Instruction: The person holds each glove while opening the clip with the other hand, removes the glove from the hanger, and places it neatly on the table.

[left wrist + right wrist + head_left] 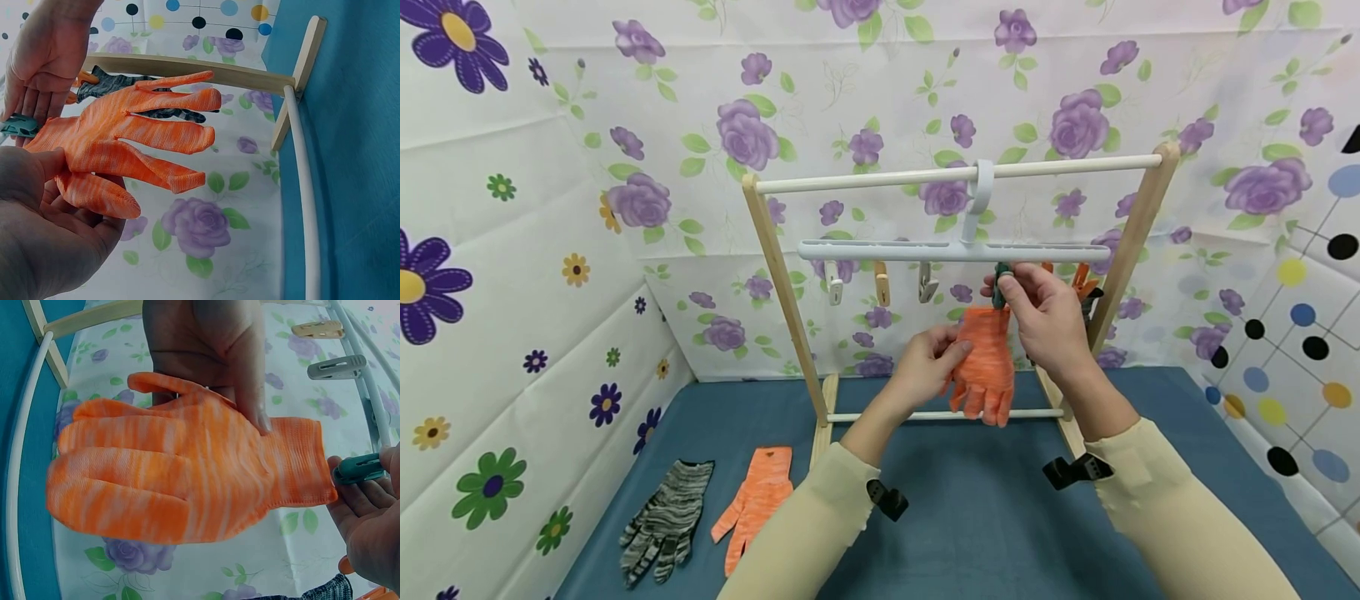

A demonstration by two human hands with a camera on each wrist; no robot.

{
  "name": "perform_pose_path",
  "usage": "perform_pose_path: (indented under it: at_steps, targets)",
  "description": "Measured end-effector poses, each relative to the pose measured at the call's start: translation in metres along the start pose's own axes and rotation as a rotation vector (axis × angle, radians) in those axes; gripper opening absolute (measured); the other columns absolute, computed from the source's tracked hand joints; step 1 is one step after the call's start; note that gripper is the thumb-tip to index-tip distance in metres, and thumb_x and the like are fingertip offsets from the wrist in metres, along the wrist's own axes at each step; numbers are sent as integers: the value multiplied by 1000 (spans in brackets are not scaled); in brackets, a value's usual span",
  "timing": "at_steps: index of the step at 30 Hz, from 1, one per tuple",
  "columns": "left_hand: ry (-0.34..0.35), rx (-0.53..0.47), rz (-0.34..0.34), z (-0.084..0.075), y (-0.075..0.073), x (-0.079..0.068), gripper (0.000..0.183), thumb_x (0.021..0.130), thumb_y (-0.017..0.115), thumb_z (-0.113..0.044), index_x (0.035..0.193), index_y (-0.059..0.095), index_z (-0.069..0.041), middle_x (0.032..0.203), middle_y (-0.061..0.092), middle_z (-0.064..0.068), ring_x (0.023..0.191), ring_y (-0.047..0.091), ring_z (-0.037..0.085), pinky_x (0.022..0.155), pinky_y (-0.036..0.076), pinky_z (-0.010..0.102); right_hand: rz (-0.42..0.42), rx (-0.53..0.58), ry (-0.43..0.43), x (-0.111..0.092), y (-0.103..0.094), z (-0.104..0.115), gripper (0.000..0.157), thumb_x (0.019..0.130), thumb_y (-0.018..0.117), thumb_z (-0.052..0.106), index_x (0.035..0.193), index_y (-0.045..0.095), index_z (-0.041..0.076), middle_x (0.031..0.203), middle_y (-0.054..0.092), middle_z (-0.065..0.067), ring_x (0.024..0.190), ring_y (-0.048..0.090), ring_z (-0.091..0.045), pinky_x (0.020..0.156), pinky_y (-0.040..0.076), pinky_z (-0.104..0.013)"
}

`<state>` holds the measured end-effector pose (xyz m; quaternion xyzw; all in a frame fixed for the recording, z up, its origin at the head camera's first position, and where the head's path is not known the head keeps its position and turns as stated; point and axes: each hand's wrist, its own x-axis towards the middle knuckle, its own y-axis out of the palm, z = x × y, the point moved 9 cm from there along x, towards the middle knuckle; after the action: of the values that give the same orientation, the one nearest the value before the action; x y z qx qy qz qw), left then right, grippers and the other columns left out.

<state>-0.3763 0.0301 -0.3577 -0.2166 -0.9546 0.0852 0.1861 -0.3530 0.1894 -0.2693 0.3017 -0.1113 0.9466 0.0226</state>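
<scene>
An orange knit glove (985, 358) hangs cuff up, fingers down, below the white hanger (895, 251). My left hand (927, 367) pinches its thumb-side edge between thumb and fingers. At the cuff, my right hand (1047, 312) pinches a green clothespin (359, 469), which hangs from the hanger bar. In the right wrist view the clothespin's tip lies right at the cuff edge. White, tan and grey clothespins (927, 283) dangle to the left along the bar. Behind my right hand, an orange clothespin (1082, 281) holds a dark grey glove (119, 83), mostly hidden in the head view.
A wooden rack (784, 300) with a white top rod (880, 177) carries the hanger by its hook. On the blue tabletop (955, 517), a grey striped glove (668, 518) and another orange glove (760, 496) lie at the left. Floral cloth (865, 83) encloses the back.
</scene>
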Motion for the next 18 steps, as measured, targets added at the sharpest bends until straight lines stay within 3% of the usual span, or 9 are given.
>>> perform_pose_path:
  at_steps: [8, 13, 18]
  targets:
    - [-14, -13, 1, 5, -5, -6, 26, 112, 59, -23, 122, 68, 0, 77, 62, 9, 56, 50, 27, 51, 43, 28, 4, 17, -16, 0, 0, 2, 38, 112, 57, 25, 139, 63, -2, 123, 72, -19, 113, 72, -18, 104, 51, -25]
    - [-2, 10, 0, 5, -8, -11, 26, 113, 58, -21, 121, 68, 1, 76, 62, 8, 57, 51, 24, 52, 43, 28, 15, 32, -28, 0, 1, 2, 37, 113, 57, 23, 139, 62, -3, 124, 71, -20, 115, 70, -19, 106, 50, -26]
    - [28, 39, -18, 3, -13, -18, 23, 112, 59, -19, 113, 69, 1, 74, 62, 9, 59, 53, 34, 52, 44, 28, 28, 41, -38, 0, 3, 1, 37, 113, 57, 23, 140, 62, -1, 127, 69, -21, 119, 69, -21, 106, 50, -25]
